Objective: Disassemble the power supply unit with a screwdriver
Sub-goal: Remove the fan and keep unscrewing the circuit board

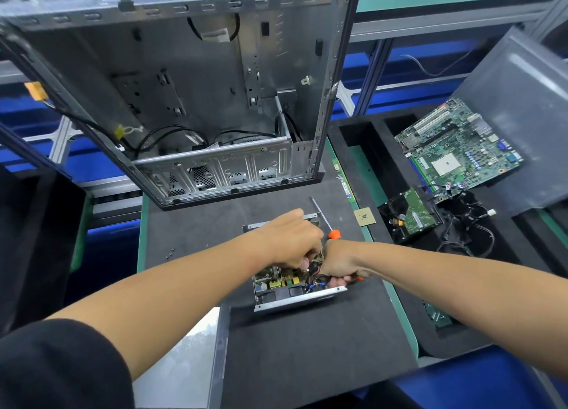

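Note:
The power supply unit (295, 299) lies open on the black mat, its circuit board (276, 281) and wires exposed. My left hand (289, 239) reaches in from above, its fingers curled round the wires in the middle of the unit. My right hand (339, 261) sits at the unit's right side and grips the orange-handled screwdriver (321, 213). The metal shaft sticks out past the thumb and points away toward the case. Both hands hide most of the unit's far half.
An empty computer case (215, 86) stands tilted just behind the unit. To the right lie a CPU (364, 216), a hard drive (412, 215) with cables, and a motherboard (455, 147) on foam trays. A metal side panel (184, 362) lies at the near left, loose screws (169, 253) beside it.

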A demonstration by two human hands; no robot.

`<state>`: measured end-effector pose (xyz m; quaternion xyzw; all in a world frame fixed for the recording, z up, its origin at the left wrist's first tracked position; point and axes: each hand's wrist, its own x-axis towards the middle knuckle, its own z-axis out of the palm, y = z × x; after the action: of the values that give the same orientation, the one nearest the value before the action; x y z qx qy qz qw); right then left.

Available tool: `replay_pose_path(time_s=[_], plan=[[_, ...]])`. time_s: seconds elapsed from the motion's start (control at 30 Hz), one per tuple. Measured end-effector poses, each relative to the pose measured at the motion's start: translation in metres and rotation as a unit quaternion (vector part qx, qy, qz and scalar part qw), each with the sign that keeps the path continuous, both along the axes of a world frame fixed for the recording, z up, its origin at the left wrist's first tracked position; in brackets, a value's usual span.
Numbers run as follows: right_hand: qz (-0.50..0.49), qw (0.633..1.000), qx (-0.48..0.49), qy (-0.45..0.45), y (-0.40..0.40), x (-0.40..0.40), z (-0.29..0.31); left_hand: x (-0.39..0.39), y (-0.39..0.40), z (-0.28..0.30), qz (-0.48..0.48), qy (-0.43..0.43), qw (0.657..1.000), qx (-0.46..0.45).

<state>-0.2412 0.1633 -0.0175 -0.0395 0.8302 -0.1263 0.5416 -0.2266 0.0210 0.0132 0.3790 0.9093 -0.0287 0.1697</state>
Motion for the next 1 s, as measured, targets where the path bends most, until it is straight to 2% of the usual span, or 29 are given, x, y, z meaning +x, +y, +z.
replay_pose_path(time_s=[0.3, 0.53, 0.73, 0.87, 0.93, 1.0], plan=[[-0.001, 1.0, -0.009, 0.0, -0.001, 0.0, 0.001, -0.002, -0.001, -0.004, -0.001, 0.003, 1.0, 0.003], [-0.007, 0.998, -0.035, -0.042, 0.002, -0.01, 0.027, -0.004, 0.002, -0.001, -0.012, -0.009, 1.0, -0.001], [0.054, 0.998, -0.018, -0.018, -0.004, -0.005, 0.036, 0.0, 0.001, 0.005, -0.017, -0.004, 1.0, -0.003], [0.081, 0.996, -0.017, 0.013, -0.002, -0.006, 0.049, 0.007, -0.005, 0.011, -0.013, -0.025, 0.998, 0.057], [0.083, 0.995, -0.03, 0.035, 0.0, -0.002, 0.054, 0.015, -0.011, 0.018, 0.039, -0.076, 0.987, 0.137], [0.098, 0.992, -0.049, 0.069, -0.003, 0.005, 0.06, 0.024, -0.022, 0.023, 0.093, -0.13, 0.974, 0.159]])
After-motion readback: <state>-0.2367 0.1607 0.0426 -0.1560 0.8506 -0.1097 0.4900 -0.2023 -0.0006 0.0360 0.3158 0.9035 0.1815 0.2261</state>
